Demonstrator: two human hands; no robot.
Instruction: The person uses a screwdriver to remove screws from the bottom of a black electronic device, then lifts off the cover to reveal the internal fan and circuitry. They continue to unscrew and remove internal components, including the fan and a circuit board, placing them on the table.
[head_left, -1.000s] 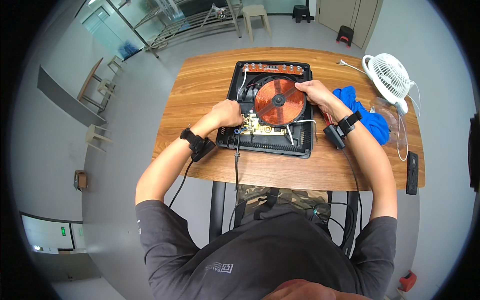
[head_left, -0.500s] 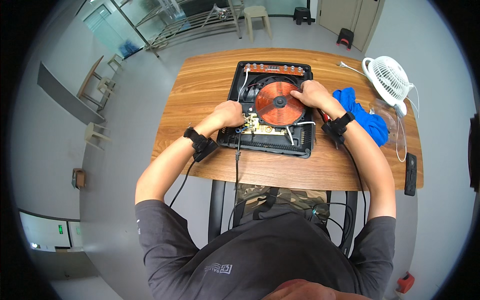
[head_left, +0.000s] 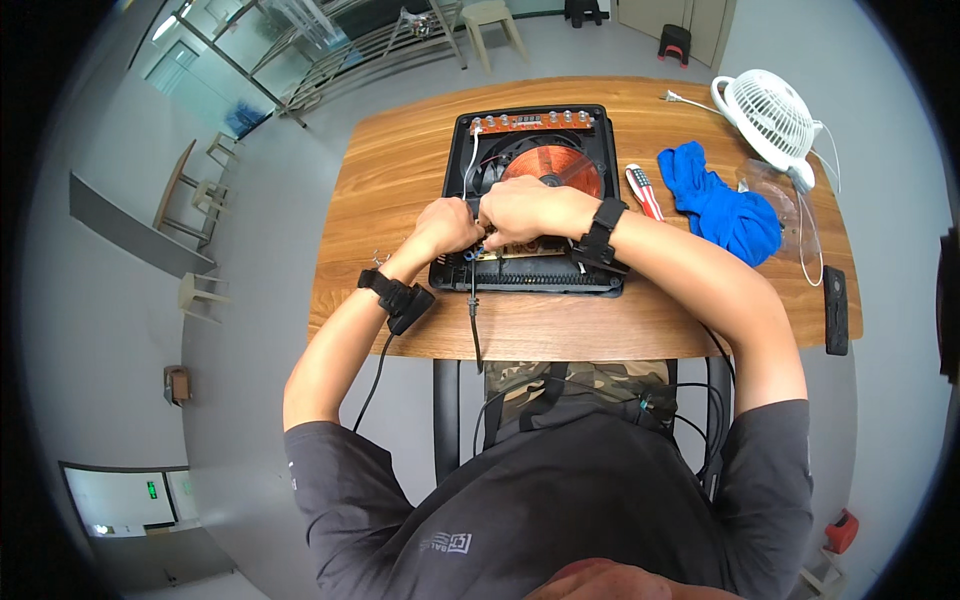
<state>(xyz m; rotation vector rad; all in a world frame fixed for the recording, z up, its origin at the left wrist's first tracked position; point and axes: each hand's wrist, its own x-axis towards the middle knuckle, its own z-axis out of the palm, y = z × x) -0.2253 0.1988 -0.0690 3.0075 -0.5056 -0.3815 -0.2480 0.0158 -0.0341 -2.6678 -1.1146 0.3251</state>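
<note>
An opened induction cooker lies on the table, its black housing (head_left: 520, 281) holding a round copper coil (head_left: 570, 165). Along its far edge runs an orange control board (head_left: 545, 122). My left hand (head_left: 448, 226) is closed, its fingers bent down at the left side of the yellowish circuit board (head_left: 520, 251). Right beside it, my right hand (head_left: 525, 208) reaches across the near part of the coil, fingers curled toward the same spot. What the fingertips grip is hidden. A black power cord (head_left: 473, 310) leaves the housing's near side.
Right of the cooker lies a tool with a red-and-white handle (head_left: 645, 192). Beyond it are a bunched blue cloth (head_left: 720, 210), a clear plastic bag (head_left: 785, 195) and a white fan (head_left: 768, 115). A black flat bar-shaped object (head_left: 836, 310) sits at the table's right edge.
My right hand has moved left from the coil's right edge to beside my left hand, uncovering the red-and-white handle. My left hand stays at the board. The whole view has shifted slightly.
</note>
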